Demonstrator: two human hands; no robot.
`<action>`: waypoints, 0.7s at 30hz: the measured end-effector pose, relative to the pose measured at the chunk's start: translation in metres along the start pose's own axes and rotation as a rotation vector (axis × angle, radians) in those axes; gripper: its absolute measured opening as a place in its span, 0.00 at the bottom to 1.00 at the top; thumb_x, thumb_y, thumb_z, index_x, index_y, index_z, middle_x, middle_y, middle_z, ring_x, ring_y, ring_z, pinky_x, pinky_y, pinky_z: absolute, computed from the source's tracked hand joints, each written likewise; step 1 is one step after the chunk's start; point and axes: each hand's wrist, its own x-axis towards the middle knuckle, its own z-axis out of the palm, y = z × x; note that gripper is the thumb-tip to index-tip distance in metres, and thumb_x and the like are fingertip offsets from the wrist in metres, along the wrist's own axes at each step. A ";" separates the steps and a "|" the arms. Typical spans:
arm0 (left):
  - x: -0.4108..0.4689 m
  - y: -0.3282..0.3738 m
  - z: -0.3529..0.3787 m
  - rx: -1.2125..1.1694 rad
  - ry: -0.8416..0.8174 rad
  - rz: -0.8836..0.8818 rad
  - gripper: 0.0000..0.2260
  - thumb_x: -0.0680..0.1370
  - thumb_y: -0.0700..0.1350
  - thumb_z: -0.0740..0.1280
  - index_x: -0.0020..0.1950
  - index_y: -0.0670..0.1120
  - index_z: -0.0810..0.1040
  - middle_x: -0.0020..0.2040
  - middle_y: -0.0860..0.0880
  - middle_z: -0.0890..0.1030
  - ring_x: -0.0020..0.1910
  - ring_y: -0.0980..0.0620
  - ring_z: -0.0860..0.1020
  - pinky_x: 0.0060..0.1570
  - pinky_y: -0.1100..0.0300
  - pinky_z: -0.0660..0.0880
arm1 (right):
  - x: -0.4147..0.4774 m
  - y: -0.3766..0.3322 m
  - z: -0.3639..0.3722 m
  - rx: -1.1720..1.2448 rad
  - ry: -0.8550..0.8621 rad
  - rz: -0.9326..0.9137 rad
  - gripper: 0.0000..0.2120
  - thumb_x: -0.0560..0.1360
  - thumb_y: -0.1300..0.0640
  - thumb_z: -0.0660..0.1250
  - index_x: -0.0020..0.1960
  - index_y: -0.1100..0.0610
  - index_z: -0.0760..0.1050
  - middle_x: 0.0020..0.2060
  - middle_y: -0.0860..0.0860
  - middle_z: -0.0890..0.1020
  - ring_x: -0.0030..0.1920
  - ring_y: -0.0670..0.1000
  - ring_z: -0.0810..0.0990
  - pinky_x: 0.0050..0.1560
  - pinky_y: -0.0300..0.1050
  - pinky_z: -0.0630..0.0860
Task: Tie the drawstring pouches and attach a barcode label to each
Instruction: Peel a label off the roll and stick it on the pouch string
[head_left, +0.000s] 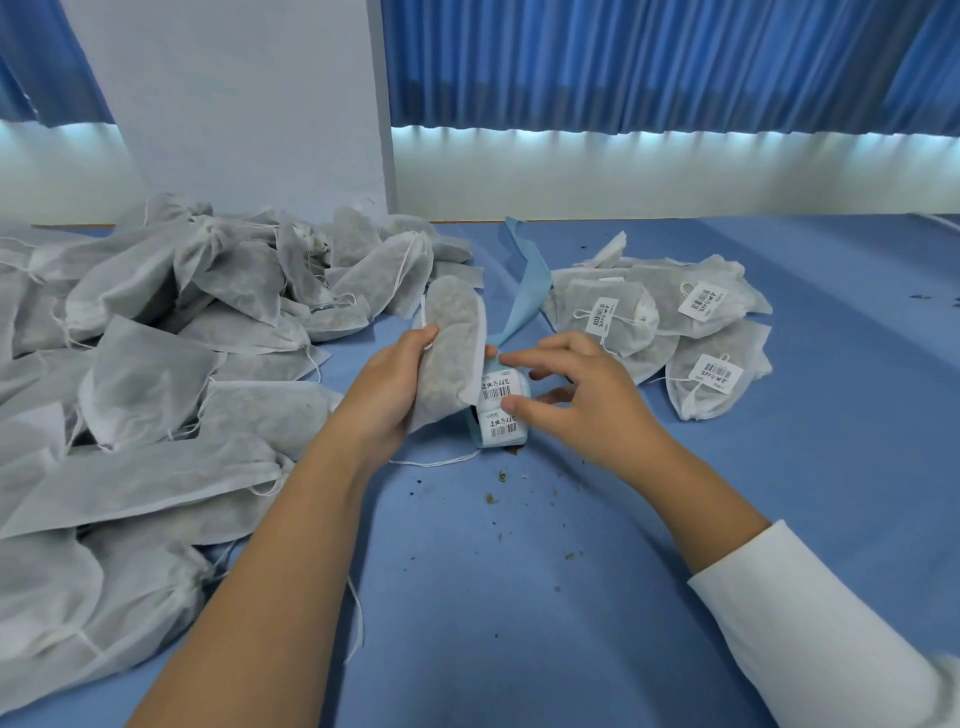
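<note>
My left hand (387, 382) grips a filled white mesh pouch (451, 343), holding it upright on its edge; its drawstring (436, 461) trails onto the table. Just right of it lies a roll of barcode labels (500, 415) on blue backing. My right hand (576, 387) reaches onto the roll, thumb and forefinger pinching at the top label. A strip of used blue backing (527, 291) runs away from the roll toward the wall.
A big heap of unlabelled pouches (156, 364) fills the left of the blue table (779, 519). A small pile of labelled pouches (670, 322) lies at the right. Herb crumbs (498, 488) dot the cloth. A white pillar and blue curtains stand behind.
</note>
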 end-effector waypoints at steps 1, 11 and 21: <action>0.000 0.000 -0.001 -0.013 -0.009 -0.005 0.16 0.85 0.49 0.52 0.55 0.47 0.79 0.51 0.47 0.87 0.50 0.55 0.85 0.42 0.67 0.78 | 0.000 0.000 0.000 -0.013 0.000 -0.017 0.19 0.71 0.57 0.76 0.60 0.48 0.80 0.52 0.44 0.74 0.52 0.43 0.76 0.52 0.32 0.76; -0.001 0.004 -0.001 0.069 0.008 -0.063 0.16 0.84 0.51 0.55 0.54 0.47 0.81 0.53 0.46 0.86 0.56 0.51 0.83 0.65 0.52 0.73 | -0.003 -0.004 -0.003 -0.064 0.043 -0.035 0.13 0.71 0.53 0.76 0.56 0.48 0.83 0.50 0.46 0.80 0.51 0.44 0.78 0.52 0.41 0.78; -0.002 0.002 0.000 0.105 -0.005 -0.065 0.22 0.84 0.52 0.54 0.44 0.53 0.88 0.52 0.48 0.86 0.55 0.53 0.83 0.63 0.54 0.73 | -0.003 -0.006 -0.005 -0.151 0.023 -0.038 0.14 0.73 0.56 0.73 0.59 0.51 0.81 0.49 0.45 0.77 0.51 0.43 0.77 0.50 0.39 0.78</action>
